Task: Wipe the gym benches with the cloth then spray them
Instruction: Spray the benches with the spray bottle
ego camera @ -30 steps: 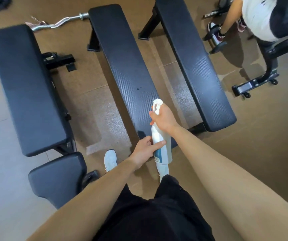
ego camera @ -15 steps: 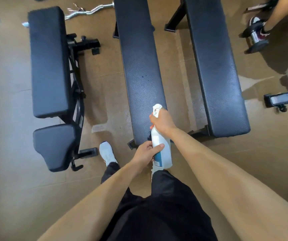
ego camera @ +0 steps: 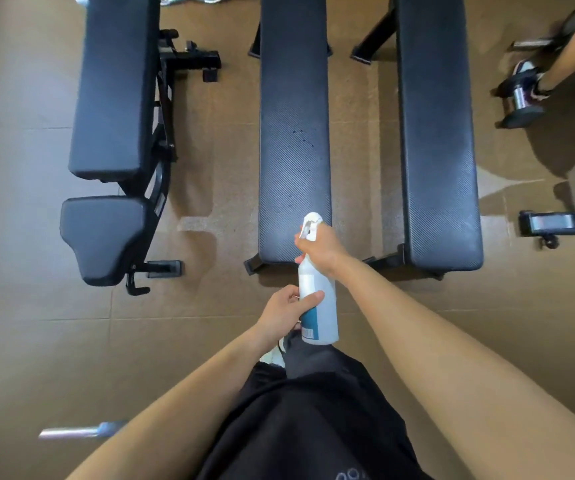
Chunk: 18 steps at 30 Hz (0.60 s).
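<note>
Head view: a spray bottle (ego camera: 318, 308) is held in both hands at the near end of the middle bench (ego camera: 294, 133).
Bottle axis: runs in line with the bench's length, nozzle end away over the pad, base toward the person.
Right hand (ego camera: 321, 249): curled round the neck at the trigger.
Left hand (ego camera: 283, 312): thumb and fingers wrapped round the lower body.
Dark specks (ego camera: 302, 137): on the pad, beyond the nozzle.

White spray bottle (ego camera: 324, 317) stands upright at the black middle bench (ego camera: 294, 133) near end.

head view – looking steeply down, close over hands, benches ahead
</note>
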Available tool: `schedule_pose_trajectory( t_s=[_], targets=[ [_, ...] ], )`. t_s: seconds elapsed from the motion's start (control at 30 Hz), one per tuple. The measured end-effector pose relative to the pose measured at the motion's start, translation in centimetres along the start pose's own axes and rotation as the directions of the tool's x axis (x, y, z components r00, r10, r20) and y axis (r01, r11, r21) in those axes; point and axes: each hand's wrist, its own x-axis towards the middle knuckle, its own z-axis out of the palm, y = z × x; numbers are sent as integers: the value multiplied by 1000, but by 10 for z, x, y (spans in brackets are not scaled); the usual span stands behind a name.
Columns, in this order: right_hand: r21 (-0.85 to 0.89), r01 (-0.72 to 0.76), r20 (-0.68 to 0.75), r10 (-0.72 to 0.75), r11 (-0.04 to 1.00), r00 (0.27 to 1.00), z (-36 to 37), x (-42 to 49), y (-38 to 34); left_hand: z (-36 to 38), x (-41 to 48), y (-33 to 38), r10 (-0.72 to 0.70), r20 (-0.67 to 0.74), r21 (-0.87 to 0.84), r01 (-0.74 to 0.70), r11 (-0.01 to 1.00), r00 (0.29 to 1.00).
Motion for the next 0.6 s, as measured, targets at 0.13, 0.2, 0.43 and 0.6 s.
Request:
schedule_pose_trajectory(
  t_s=[0.13,0.2,0.43,0.6],
  targets=[
    [-72,16,-87,-23,997,996,11,-26,18,12,-18,-28,45,6,-59,-45,997,999],
    [-131,3,-106,-17,991,994,14,-38,31,20,-27,-42,44,12,-97,-43,994,999],
    [-110,13,-83,-22,994,996,-2,-77,76,62,-47,-76,33,30,-70,-30,997,999],
    [-158,-8,-139,-14,987,990,-35,-89,99,105,-50,-75,43,51,-38,-41,998,998]
  ],
)
